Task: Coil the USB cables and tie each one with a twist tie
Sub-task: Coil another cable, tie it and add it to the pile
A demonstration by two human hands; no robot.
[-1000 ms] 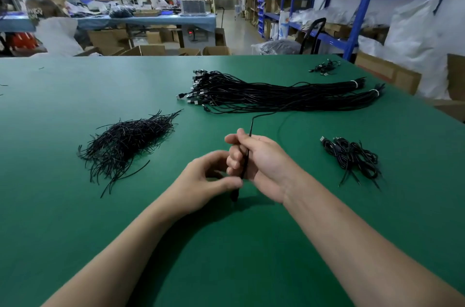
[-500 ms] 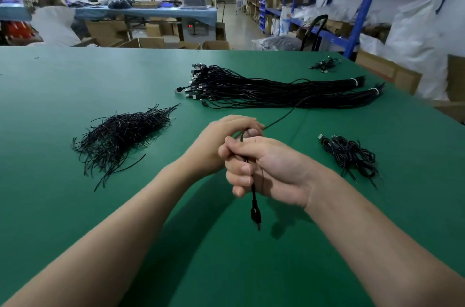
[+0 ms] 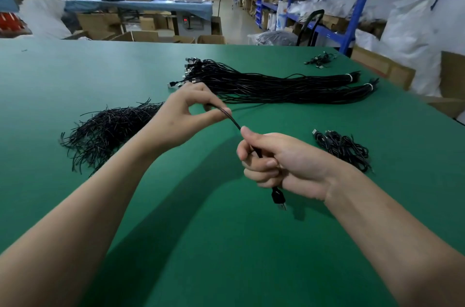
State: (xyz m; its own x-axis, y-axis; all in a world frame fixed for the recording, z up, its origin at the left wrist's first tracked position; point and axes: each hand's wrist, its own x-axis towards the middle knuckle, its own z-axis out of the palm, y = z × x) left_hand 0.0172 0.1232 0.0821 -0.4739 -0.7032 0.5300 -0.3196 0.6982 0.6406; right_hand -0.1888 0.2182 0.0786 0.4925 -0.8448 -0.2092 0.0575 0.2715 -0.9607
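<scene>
Head view: hands, together half a second ago, are now apart. Left hand (image 3: 185, 115) pinches the cable (image 3: 235, 122). Right hand (image 3: 284, 163) fists it above the dangling plug (image 3: 278, 197). Cable taut between them over the table (image 3: 75, 67). Likely straightening before coiling; no loop yet, twist ties (image 3: 110, 128) untouched.

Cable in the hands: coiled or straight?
Straight, not coiled. The cable runs as one strand from the left hand to the right hand; its plug hangs below. No loops show.

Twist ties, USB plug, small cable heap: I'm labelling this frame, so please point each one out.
twist ties (image 3: 110, 128), head view, middle of the pile.
USB plug (image 3: 278, 197), head view, black housing above the metal tip.
small cable heap (image 3: 342, 148), head view, middle of the heap.
</scene>
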